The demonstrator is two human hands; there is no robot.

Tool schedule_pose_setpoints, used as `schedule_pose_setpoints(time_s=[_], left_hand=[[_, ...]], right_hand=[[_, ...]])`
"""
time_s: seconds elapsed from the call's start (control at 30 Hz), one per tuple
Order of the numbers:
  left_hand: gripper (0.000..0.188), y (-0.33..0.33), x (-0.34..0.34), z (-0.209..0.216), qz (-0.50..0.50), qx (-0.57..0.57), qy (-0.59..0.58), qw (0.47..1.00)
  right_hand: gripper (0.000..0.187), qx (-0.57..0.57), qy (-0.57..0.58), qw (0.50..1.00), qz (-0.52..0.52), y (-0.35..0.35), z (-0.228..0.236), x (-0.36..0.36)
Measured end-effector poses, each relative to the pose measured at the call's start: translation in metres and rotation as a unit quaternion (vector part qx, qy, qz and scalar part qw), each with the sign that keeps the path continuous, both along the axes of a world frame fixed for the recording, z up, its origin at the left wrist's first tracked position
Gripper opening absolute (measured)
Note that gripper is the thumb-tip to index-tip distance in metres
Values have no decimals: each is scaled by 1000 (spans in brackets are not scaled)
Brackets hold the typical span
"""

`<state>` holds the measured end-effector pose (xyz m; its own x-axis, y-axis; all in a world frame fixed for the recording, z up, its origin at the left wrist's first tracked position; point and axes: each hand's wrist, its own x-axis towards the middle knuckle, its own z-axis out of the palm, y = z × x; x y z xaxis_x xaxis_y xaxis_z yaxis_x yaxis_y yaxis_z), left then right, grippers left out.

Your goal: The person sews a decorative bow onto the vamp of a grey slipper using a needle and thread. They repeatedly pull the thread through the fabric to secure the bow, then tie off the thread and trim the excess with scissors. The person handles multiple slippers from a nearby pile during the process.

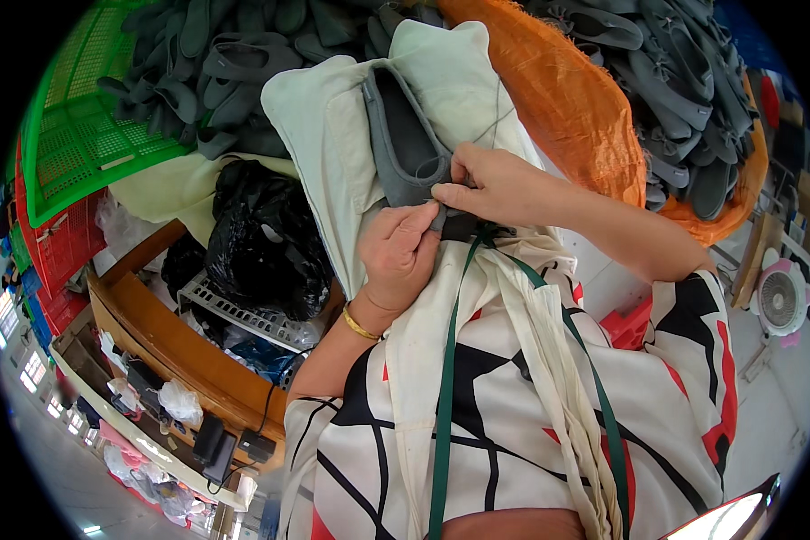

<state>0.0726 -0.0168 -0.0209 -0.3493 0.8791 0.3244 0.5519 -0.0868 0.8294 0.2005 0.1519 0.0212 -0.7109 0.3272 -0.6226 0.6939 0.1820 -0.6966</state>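
A grey slip-on shoe lies on pale cloth-covered padding in front of me, its toe pointing toward my body. My left hand is closed at the toe, thumb and fingers pinched on its edge. Over the toe, my right hand is closed too, thumb and forefinger bent together beside the shoe's opening. A thin dark cord loops over the front of the opening near those fingertips. What the right fingers hold is too small to make out. A thin strand also runs over the pale cloth beyond the right hand.
Grey shoes heap up at the back left beside a green plastic crate. More grey shoes fill an orange sack at right. A black plastic bag and a wooden drawer stand left; a fan stands far right.
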Motion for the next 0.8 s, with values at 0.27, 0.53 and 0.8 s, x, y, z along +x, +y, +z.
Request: schedule_pose_setpoints(time_s=[0.27, 0.53, 0.8], left_hand=[[35, 1, -2, -1, -17, -7, -11, 1000], [37, -1, -4, -4, -9, -32, -12, 999], [39, 1, -5, 2, -29, -13, 38, 999]], right_hand=[[29, -4, 49, 999, -8, -7, -7, -7], [19, -34, 5, 999, 40, 8, 15, -14], [21, 150, 190, 956, 166, 10, -3, -21]])
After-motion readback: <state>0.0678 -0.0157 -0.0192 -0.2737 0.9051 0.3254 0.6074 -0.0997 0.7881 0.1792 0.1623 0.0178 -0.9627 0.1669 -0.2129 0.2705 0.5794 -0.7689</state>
